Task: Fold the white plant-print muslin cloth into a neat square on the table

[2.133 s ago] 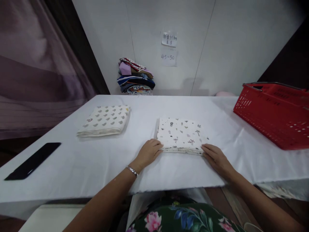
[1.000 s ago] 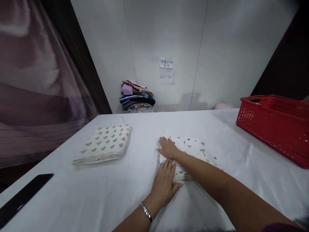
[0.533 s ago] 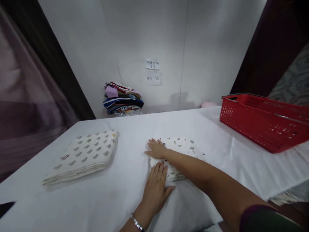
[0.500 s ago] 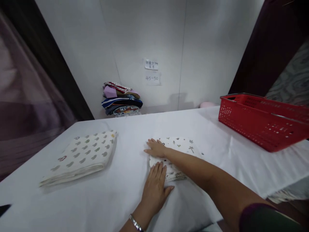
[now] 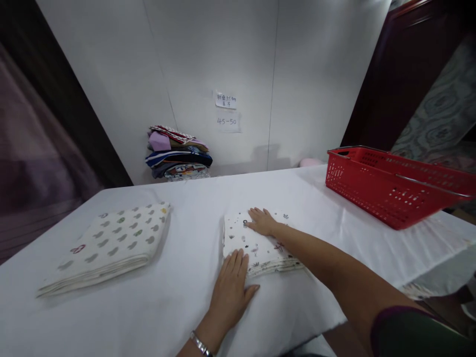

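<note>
A white folded cloth (image 5: 241,235) printed with small plants and a bird lies on the white-covered table. My right hand (image 5: 262,221) rests flat on top of it, fingers spread, toward its far side. Part of the cloth is hidden under that forearm. At the cloth's near left corner, my left hand (image 5: 231,285) lies flat with its fingertips touching the edge and its thumb held apart. A silver bracelet is on the left wrist. To the left sits a second folded cloth (image 5: 119,230), white with grey, green and red shapes, touched by neither hand.
A red plastic basket (image 5: 372,191) with metal handles stands at the table's right side. Against the back wall is a stack of folded fabrics (image 5: 180,153). Two paper notes (image 5: 227,120) hang on the wall. The white tablecloth (image 5: 156,317) reaches the table's near edge.
My right hand has slid rightward across the printed cloth, uncovering its left part. The left hand stays at the near corner. The whole view has shifted slightly.
</note>
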### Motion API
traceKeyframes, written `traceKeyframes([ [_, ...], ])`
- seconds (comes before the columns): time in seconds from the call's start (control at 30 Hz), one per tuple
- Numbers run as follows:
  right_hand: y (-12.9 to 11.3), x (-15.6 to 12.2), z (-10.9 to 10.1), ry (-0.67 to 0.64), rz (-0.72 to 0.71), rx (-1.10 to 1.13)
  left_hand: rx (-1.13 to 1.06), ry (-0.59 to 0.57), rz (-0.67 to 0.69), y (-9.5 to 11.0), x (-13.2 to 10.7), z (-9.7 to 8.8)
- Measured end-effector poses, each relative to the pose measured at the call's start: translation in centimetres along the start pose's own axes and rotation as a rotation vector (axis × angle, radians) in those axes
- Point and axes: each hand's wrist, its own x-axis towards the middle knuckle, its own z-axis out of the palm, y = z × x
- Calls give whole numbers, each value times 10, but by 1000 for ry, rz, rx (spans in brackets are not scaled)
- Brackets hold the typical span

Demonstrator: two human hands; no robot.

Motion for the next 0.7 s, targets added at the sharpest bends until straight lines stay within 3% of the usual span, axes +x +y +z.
traceKeyframes([
  [0.07,9,1,-8,-4,16,42,5,0,10,0,0,-2],
  [0.2,46,-14,-23,145,208,77,12,-23,15,2,1,-6],
  [0.37,88,-47,-24,165,300,110,-7,-57,-1,5,2,-15],
  [0.57,103,-64,-16,221,505,158,-47,-139,-78,13,2,-23],
  [0.7,106,-63,-14,246,546,207,-56,-168,-114,16,2,-25],
])
